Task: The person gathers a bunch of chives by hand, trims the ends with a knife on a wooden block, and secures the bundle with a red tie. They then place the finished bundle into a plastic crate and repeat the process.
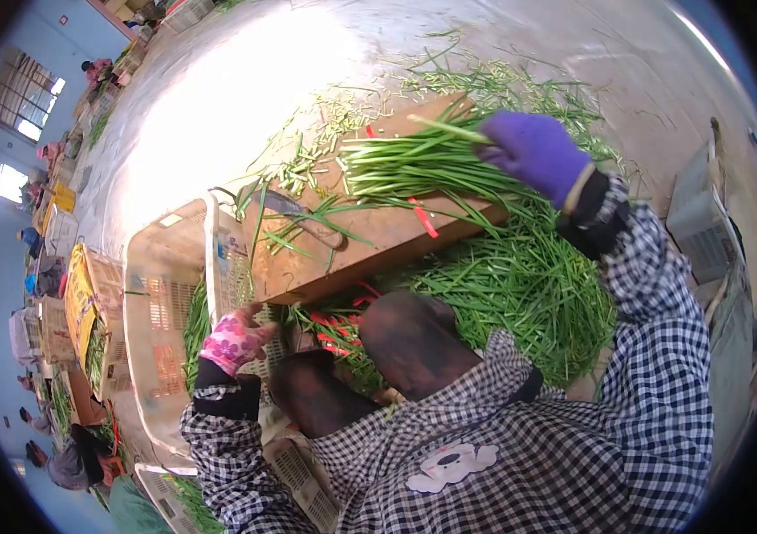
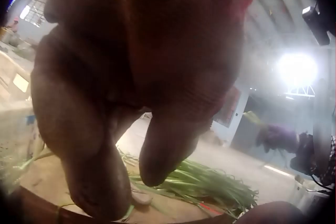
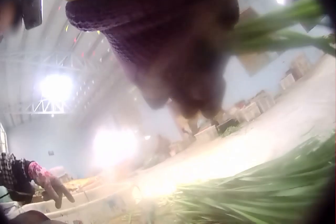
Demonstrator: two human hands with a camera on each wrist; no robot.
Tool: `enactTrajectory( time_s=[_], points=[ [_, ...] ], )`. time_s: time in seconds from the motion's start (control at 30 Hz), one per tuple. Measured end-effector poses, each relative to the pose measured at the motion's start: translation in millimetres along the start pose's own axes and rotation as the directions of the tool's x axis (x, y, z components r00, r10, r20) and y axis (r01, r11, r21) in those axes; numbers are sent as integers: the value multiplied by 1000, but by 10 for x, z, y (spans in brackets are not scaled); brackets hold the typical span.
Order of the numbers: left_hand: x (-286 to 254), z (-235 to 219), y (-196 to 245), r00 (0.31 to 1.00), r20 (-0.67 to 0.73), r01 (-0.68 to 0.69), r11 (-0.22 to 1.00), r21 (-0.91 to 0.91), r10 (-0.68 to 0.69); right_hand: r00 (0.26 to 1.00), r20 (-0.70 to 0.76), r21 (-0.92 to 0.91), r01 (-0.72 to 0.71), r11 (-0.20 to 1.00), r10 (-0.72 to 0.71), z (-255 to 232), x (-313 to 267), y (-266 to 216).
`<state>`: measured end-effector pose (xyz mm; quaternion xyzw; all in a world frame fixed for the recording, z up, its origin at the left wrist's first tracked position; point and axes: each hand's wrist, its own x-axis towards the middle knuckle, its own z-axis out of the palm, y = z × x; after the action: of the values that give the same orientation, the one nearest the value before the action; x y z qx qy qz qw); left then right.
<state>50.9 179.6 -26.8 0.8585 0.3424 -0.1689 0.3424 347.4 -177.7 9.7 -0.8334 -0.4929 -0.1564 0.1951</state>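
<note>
My right hand (image 1: 534, 156), in a purple glove, grips a few long green stalks (image 3: 278, 27) above the right end of a wooden block (image 1: 370, 231). One pale stalk end (image 1: 450, 129) sticks out to the left of that hand. Below it, a thick bundle of green stalks (image 1: 423, 165) lies across the block. My left hand (image 1: 238, 340) wears a pink patterned glove with bare fingertips and is held near the block's front left corner, beside a crate. Its fingers (image 2: 100, 182) hang loosely, holding nothing. A knife (image 1: 321, 233) lies on the block among loose stalks.
Cut pale pieces (image 1: 303, 165) litter the block's far left side. A cream plastic crate (image 1: 165, 329) stands at the left. Loose greens (image 1: 530, 294) heap up beside my knees, and a grey crate (image 1: 699, 214) is at the right. Other people sit farther left.
</note>
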Motion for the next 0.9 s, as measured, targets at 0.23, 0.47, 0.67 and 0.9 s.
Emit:
enactTrajectory(
  time_s=[0.23,0.47,0.67,0.9],
  points=[
    [1057,241,1085,711,-409,-594,800,84,572,937,349,-71,30,997,-4,1311,1005,144],
    [2217,1014,2047,259,-492,-713,508,483,831,936,353,129,-45,991,-4,1863,1054,434],
    [2418,1156,1929,563,-430,-690,688,226,706,916,388,310,-232,922,100,1518,1085,224],
    [2709,1461,1958,526,-411,-620,666,414,745,980,192,161,-82,984,50,1737,601,436]
  ],
)
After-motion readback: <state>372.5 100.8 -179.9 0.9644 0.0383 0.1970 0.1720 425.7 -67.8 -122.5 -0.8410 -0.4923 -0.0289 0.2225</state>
